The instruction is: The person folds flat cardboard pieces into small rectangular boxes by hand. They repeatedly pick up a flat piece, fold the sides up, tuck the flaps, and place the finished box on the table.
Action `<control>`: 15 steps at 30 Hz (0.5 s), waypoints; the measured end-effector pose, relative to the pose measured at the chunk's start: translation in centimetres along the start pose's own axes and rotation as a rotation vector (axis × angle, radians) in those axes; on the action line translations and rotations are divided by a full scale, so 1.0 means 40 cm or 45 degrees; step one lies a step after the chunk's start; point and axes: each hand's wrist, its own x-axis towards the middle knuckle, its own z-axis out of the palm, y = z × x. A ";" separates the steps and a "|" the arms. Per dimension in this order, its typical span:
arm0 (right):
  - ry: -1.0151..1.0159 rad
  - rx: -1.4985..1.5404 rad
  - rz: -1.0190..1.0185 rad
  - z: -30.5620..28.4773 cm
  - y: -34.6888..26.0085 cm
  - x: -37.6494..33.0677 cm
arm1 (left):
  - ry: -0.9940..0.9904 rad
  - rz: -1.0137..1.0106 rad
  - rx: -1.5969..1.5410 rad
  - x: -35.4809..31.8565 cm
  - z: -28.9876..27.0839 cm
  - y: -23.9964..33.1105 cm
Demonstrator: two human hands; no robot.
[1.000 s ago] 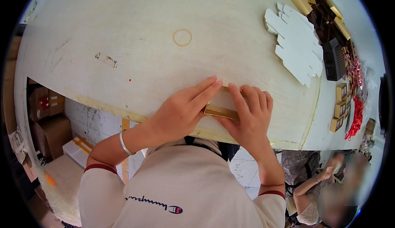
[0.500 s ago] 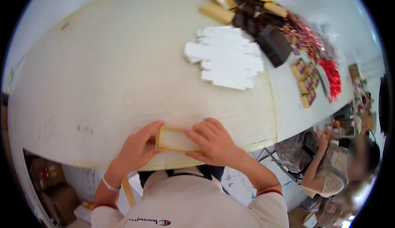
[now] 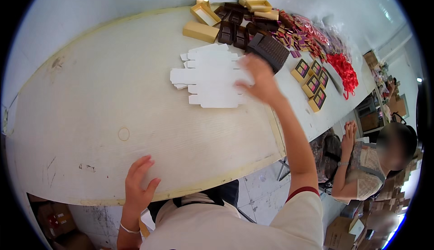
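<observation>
The white blanks [image 3: 205,80] lie in a flat, slightly uneven stack on the bench [image 3: 90,110], above the middle of the frame, their tabs jutting out at the sides. The right hand [image 3: 260,80] reaches over the stack's right edge, blurred, thumb and fingers apart with no object between them; whether it touches the top blank I cannot tell. Just beyond it, toward the upper right, sits a dark ridged stack [image 3: 273,51].

The left hand [image 3: 139,186] is at lower left of centre, by the bench's near edge, fingers spread from the thumb and holding nothing. A pale band [image 3: 129,229] circles that wrist. A rubber band [image 3: 124,134] lies above and left of this hand.

At the top of the frame, a gold lid [image 3: 200,32] and a gold tray [image 3: 205,14] lie near brown trays [image 3: 233,33]. Right of these are a heap of purple and red pieces [image 3: 289,35], small gold boxes [image 3: 312,85] and red ribbon [image 3: 344,71]. A co-worker [image 3: 361,173] is at the right of the frame.
</observation>
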 end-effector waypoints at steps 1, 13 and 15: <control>-0.078 0.035 -0.032 0.036 -0.052 -0.018 | -0.014 -0.018 -0.027 0.008 0.011 0.009; -0.105 0.162 -0.162 0.088 -0.135 -0.142 | -0.106 0.156 0.003 0.033 0.073 0.063; -0.005 0.079 -0.218 0.087 -0.137 -0.146 | -0.106 0.195 -0.014 0.028 0.075 0.074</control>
